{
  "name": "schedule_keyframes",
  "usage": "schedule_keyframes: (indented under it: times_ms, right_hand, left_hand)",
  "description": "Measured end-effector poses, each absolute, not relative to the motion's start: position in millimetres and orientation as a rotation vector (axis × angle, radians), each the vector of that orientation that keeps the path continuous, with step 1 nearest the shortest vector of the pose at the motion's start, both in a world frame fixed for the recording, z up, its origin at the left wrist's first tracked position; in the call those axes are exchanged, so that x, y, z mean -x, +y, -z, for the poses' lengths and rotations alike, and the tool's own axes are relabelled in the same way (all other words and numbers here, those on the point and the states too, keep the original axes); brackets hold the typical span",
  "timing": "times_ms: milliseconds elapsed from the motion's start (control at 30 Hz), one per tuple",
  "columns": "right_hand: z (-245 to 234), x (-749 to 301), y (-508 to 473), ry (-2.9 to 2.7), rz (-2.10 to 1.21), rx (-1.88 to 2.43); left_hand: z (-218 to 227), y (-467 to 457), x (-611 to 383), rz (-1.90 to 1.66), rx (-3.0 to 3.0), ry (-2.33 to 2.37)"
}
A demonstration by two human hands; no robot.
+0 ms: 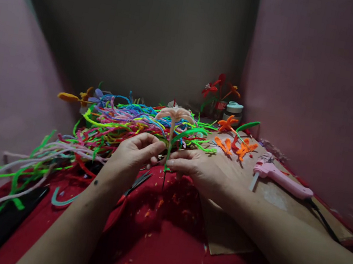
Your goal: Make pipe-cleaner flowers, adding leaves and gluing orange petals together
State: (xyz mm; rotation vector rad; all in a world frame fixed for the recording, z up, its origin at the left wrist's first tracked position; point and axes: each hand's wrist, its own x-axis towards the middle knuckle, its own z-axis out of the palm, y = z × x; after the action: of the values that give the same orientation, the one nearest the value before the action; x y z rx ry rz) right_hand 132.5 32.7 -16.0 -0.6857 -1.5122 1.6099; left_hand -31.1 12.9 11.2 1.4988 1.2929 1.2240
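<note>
A pipe cleaner flower stands upright in front of me, with pale pink drooping petals, a green-wrapped stem and a curved green leaf on its right side. My right hand pinches the lower stem between thumb and fingers. On the other side, my left hand is closed, thumb against index finger, at a small green part beside the stem. A thin dark wire end pokes out below the wrapping. Scissors lie on the red cloth just beyond my left wrist, partly hidden.
Behind my hands spreads a heap of coloured pipe cleaners. At right, a pink glue gun and orange flower pieces lie on a brown board. A lidded jar and red flowers stand at the back.
</note>
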Motion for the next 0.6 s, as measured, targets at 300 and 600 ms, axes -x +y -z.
schedule_keyframes:
  times_ms: [300, 600]
  right_hand:
    - [25, -132, 34, -1.542, -1.681, 0.571]
    - [14, -133, 26, -1.620, -1.686, 0.599]
  left_hand:
    - [-9, 4, 20, -1.125, -1.484, 1.357]
    - [-18, -1, 20, -1.103, -1.567, 1.366]
